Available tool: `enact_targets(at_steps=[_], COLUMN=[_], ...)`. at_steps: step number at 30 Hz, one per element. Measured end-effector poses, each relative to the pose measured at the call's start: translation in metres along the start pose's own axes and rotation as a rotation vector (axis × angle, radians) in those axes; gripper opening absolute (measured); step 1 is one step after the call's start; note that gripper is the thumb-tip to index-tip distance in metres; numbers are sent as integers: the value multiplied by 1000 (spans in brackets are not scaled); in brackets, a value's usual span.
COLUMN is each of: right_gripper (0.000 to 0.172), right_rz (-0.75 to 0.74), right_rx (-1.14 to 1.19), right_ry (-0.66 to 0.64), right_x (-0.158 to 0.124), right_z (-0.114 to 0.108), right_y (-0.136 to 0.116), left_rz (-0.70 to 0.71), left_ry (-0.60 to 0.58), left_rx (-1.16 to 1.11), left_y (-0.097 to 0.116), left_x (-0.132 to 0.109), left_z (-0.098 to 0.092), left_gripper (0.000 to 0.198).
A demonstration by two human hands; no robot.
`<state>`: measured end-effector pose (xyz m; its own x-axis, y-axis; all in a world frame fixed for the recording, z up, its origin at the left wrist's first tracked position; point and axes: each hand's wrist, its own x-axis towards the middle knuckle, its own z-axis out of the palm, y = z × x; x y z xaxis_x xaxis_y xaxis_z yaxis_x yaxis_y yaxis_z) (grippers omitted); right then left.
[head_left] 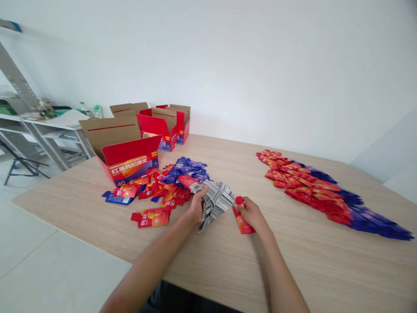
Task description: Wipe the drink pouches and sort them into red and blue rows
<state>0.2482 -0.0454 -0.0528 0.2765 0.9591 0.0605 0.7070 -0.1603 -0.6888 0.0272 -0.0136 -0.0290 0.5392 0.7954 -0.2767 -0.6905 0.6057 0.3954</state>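
My left hand [196, 208] is closed around a fanned bundle of sachets [217, 198], which shows mostly grey-and-white striped surfaces. In my right hand [254, 214] the fingers pinch a single red sachet [242, 223] near its narrow top, low over the table and just right of the bundle. A loose heap of red and blue sachets [159, 184] lies beyond and left of my left hand. One red sachet [153, 217] lies at the heap's near edge.
An open red carton [133, 161] stands behind the heap, with more open cartons [163, 128] farther back. Long overlapping rows of red and blue sachets [312, 191] stretch across the table's right side. A white wall bounds the wooden table [208, 269] behind.
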Motion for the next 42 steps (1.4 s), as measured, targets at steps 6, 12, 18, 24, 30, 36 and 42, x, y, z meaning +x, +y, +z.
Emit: enact_targets(at_steps=[6,12,18,24,30,36,42], right_gripper=[50,60,59,41,51,48,51], right_rz=[-134,-70,-74,-325,-396,-432,-507], right_rx=[390,603,776,292,6,-36,63], right_ry=[22,193,226,189,268,286,228], right_x=[5,5,0,-11,-15,-13,-9], right_z=[-13,-14,-12,37,66,71,70], right_y=[-3,-11,-23,-44,-42,-34,-27], left_rz=[-117,-104,-201,-197,-217,-267,-228], left_ry=[26,-8,-5,-56,16,-3,-15], left_rx=[14,10,21,36,17,89,113], left_y=[-8,-8,-16,-21,-15,-15,-18], left_x=[4,10,10,8,12,17,22], left_z=[0,-8,-9,-8,-11,-14,-21], left_gripper=[41,47,49,44,44,48,47])
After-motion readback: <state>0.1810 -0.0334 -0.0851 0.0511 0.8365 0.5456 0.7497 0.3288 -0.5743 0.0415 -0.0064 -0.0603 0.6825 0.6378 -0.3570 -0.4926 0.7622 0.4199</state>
